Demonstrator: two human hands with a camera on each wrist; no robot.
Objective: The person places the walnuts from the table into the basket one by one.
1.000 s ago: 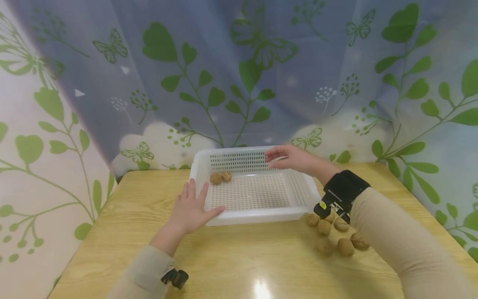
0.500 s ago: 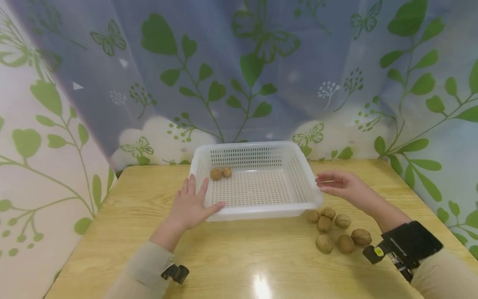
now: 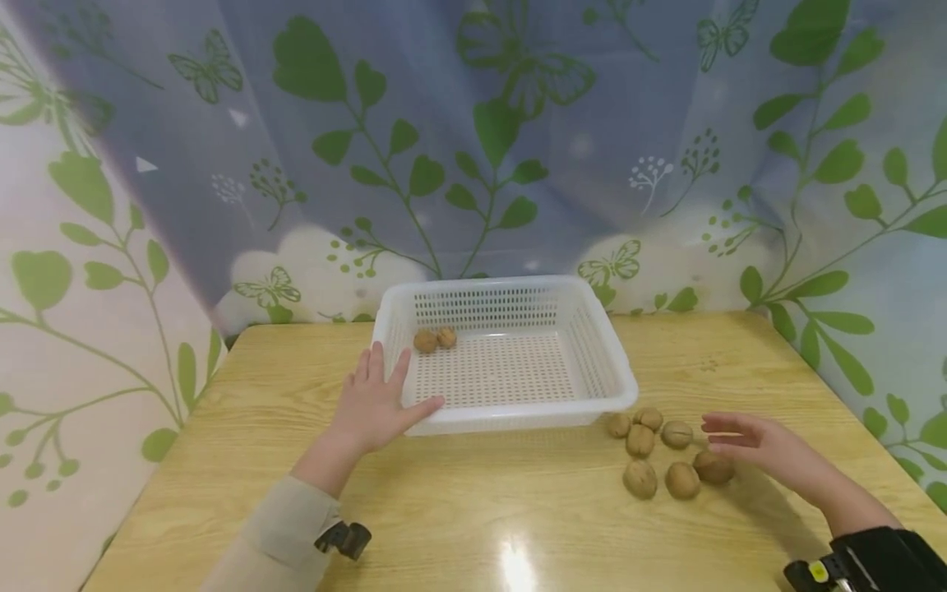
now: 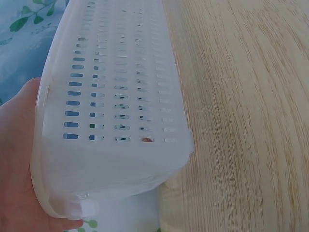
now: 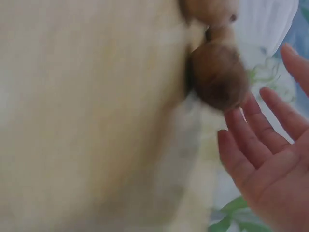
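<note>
A white plastic basket [image 3: 518,407] with slotted walls stands near the back of the table. Two walnuts [image 3: 425,341] lie inside it, towards its left end. My left hand [image 3: 373,407] rests on the basket's front left corner, fingers spread over the rim; in the left wrist view the hand [image 4: 17,164] shows beside the basket wall [image 4: 111,159]. On the table to the right of the basket sits a loose group of several walnuts [image 3: 639,441]. Just over the rightmost walnut [image 3: 713,468] hovers my right hand [image 3: 769,452], its fingers extended and holding nothing. The right wrist view shows a walnut [image 5: 219,75] right at the fingertips.
The wooden table [image 3: 444,510] extends in front of the basket and to both sides. A patterned curtain [image 3: 510,164] with leaves and butterflies hangs close behind the table, and similar cloth lines the left and right sides.
My right hand has moved from over the basket's right part, past its right rim, and down to the walnuts on the table. The left hand has stayed on the basket's corner.
</note>
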